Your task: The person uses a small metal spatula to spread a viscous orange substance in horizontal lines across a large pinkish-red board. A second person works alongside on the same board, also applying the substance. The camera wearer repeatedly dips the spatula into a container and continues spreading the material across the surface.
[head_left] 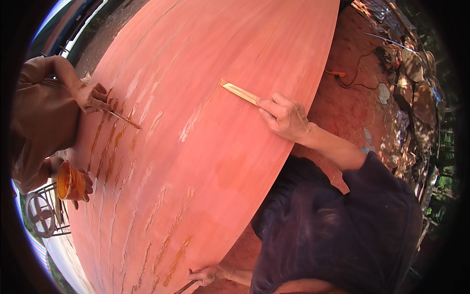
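Observation:
My right hand (285,116) is closed around one end of a flat, pale yellow wooden strip (241,93). The strip's far end meets a large, curved, pinkish wooden surface (235,161), at the top of a glossy pale streak (191,125). Low in the view, by the near edge of that surface, my left hand (208,275) grips a thin dark stick (185,287); its other end runs out of the picture. Long parallel cracks and streaks line the surface's left half, some filled with amber-brown paste (177,255).
Across the surface, another person's hand (92,97) draws a thin stick (126,119) over brown streaks. That person's other hand holds an orange cup (71,181). A metal handwheel (40,214) stands behind. Reddish ground (342,112) with a dark cord (356,71) and piled debris lies right.

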A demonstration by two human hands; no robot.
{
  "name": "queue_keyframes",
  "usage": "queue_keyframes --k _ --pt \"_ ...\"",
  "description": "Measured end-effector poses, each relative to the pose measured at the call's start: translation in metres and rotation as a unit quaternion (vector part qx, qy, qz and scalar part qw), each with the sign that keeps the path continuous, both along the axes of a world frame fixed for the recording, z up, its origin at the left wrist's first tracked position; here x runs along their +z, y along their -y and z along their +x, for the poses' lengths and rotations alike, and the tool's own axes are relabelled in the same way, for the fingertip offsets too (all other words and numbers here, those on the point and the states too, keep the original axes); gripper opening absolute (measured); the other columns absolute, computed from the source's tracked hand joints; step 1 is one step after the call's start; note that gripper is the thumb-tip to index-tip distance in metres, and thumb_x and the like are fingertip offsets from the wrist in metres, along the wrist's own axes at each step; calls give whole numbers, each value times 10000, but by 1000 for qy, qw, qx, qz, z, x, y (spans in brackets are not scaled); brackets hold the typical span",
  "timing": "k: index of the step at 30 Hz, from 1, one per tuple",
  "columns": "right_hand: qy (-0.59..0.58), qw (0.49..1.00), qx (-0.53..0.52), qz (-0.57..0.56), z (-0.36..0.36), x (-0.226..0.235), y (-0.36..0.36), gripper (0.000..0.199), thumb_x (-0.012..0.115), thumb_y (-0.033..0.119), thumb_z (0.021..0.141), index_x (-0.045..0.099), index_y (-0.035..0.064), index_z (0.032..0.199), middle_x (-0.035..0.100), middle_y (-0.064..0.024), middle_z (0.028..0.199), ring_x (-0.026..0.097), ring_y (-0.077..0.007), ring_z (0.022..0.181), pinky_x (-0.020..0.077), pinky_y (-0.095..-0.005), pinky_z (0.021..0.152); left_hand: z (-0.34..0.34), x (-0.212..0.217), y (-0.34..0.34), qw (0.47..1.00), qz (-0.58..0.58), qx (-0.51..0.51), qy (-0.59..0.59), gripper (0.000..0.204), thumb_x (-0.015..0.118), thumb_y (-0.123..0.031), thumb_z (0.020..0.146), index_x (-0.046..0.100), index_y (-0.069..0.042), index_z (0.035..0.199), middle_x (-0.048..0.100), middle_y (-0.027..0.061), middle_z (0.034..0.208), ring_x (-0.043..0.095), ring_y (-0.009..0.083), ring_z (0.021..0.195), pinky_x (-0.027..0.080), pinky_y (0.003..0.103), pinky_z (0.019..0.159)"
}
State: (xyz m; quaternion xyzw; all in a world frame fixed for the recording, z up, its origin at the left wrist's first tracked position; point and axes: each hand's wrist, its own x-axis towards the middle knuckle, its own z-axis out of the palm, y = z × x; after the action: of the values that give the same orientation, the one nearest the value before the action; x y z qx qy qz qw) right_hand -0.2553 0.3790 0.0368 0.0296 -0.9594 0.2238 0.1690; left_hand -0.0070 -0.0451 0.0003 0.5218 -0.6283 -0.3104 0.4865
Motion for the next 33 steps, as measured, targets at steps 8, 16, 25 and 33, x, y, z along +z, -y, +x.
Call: queue_keyframes --k 8,16,25,33 --pt "-10 999 37 12 -13 6 -6 185 716 153 886 750 97 1059 570 -99 725 597 -252 601 453 -391 498 -4 8 -6 999 2 -6 38 508 508 -399 1055 698 71 1013 356 -36 700 371 122 643 323 281 573" --pt "-24 1000 21 1 -6 6 -11 201 685 114 912 721 60 1102 652 -125 802 650 -282 684 494 -368 563 -3 14 -13 998 50 4 23 482 453 -337 1078 671 79 965 404 -36 663 383 95 612 303 274 550" --pt "199 851 29 -485 36 37 23 283 525 163 1046 644 -31 1214 620 -7 782 451 0 516 346 -174 455 4 2 -13 998 33 -10 -52 431 445 -336 1088 625 24 933 423 -18 735 370 78 649 287 246 576" --pt "378 766 213 -474 13 67 108 329 528 150 1039 597 -35 1301 664 -36 813 539 -22 562 407 -163 484 3 -1 -14 992 20 -24 -123 409 438 -320 1096 611 3 914 297 -76 652 266 34 572 187 202 498"
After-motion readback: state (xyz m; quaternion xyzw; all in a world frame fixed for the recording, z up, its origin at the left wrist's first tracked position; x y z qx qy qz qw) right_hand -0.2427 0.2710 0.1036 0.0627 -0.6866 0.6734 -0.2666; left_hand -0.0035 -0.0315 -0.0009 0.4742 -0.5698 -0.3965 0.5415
